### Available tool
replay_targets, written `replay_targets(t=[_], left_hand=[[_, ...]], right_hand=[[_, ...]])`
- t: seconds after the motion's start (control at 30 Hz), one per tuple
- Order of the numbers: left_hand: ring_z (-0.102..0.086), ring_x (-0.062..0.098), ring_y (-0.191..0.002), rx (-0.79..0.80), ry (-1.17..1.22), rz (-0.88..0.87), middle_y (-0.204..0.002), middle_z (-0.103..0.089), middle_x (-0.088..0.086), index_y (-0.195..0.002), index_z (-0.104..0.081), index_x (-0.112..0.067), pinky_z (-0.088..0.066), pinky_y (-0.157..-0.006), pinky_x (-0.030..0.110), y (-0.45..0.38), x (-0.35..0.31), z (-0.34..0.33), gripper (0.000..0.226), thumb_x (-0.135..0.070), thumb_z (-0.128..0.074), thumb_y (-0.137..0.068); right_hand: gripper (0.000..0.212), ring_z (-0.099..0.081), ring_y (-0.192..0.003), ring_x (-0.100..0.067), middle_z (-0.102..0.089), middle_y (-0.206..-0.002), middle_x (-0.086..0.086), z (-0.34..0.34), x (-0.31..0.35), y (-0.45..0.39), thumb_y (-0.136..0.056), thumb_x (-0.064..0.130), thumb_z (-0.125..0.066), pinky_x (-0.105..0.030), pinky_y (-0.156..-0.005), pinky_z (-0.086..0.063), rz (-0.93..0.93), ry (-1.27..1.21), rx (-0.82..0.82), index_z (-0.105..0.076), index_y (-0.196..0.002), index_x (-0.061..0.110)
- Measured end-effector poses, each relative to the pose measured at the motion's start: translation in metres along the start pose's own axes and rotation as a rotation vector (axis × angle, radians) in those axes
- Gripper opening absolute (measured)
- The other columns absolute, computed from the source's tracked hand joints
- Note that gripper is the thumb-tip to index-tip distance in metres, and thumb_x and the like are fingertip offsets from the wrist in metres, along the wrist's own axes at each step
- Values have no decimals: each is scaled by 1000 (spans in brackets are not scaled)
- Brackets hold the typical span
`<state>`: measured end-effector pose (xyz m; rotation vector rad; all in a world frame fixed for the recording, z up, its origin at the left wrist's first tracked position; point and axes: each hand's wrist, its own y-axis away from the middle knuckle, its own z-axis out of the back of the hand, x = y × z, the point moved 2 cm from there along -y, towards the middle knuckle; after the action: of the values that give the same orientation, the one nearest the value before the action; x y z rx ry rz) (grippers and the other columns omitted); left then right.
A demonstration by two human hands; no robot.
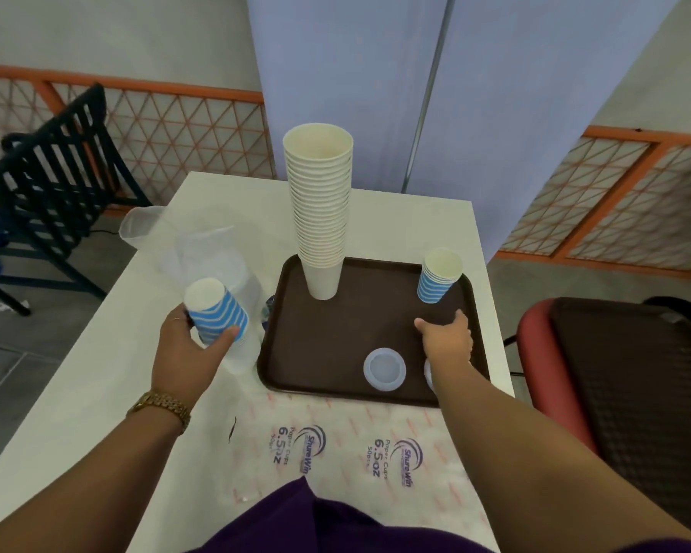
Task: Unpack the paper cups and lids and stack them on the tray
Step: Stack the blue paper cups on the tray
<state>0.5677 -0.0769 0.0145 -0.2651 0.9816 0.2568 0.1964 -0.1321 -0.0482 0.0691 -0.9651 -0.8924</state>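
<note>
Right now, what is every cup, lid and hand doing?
Tall white cup stack: upright on the brown tray.
Short blue-striped stack: upright on the tray.
Blue-striped cups: tilted, held by the left hand.
Lid: flat on the tray.
Right hand: over the tray, holding nothing visible.
Plastic wrappers: emptied, crumpled.

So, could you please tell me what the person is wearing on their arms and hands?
Both forearms are bare, with no sleeves in view. The left wrist carries a gold link watch, and the left hand has a thin ring. The right hand shows no jewellery.
</note>
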Motion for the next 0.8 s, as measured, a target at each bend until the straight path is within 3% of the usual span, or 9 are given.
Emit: replay_targets(t=[0.1,0.2,0.37,0.4,0.5,0.63,0.8], left_hand=[[-58,18,-107,19,-12,13,-117,-60,5,-120,-57,-13,-48,-94,35,-2,6,3,51,-23,-82,-77],[-59,19,-105,31,-17,20,-114,-60,6,-118,-58,-12,-50,-93,37,-4,5,6,52,-26,-83,-75],[-53,-12,-93,100,16,-10,-104,-54,-15,-117,-54,-16,-35,-82,-1,-2,2,14,49,-16,-82,-76],[-52,-10,-102,120,6,6,-112,-55,-12,-120,-53,-16,-36,-89,2,-2,7,17,54,-22,-83,-75],[-43,15,-132,186,-51,73,-144,-44,3,-145,-40,-17,-37,-110,32,-1,15,27,84,-38,-82,-75],[-37,19,-138,218,-59,92,-152,-34,5,-150,-28,-15,-33,-113,34,0,18,38,91,-34,-80,-78],[-35,19,-140,254,-73,98,-155,-30,2,-152,-24,-20,-34,-113,34,-2,26,48,93,-38,-78,-79]], right_hand=[[77,-37,-139,-33,-41,-151,-9,-13,-2,31,-87,30,-72,-49,-110,-38,30,16,13,-30,-150,20],[63,-44,-134,-29,-46,-147,-9,-31,6,64,-89,24,-69,-43,-109,-41,176,49,102,-41,-145,15],[46,-52,-123,-19,-51,-138,-2,-58,57,134,-91,24,-66,-26,-97,-42,568,178,262,-53,-135,17],[46,-52,-122,-17,-52,-136,-2,-62,69,147,-91,24,-67,-23,-96,-40,662,203,284,-53,-135,18],[52,-51,-123,-16,-52,-134,-2,-72,110,184,-88,24,-70,-23,-98,-39,936,244,351,-52,-136,17],[68,-47,-127,-16,-43,-143,0,-86,157,224,-84,35,-73,-31,-102,-43,1197,497,471,-43,-143,25],[81,-50,-120,-23,-38,-139,-2,-114,186,255,-79,48,-74,-30,-85,-47,1177,882,529,-33,-146,32]])
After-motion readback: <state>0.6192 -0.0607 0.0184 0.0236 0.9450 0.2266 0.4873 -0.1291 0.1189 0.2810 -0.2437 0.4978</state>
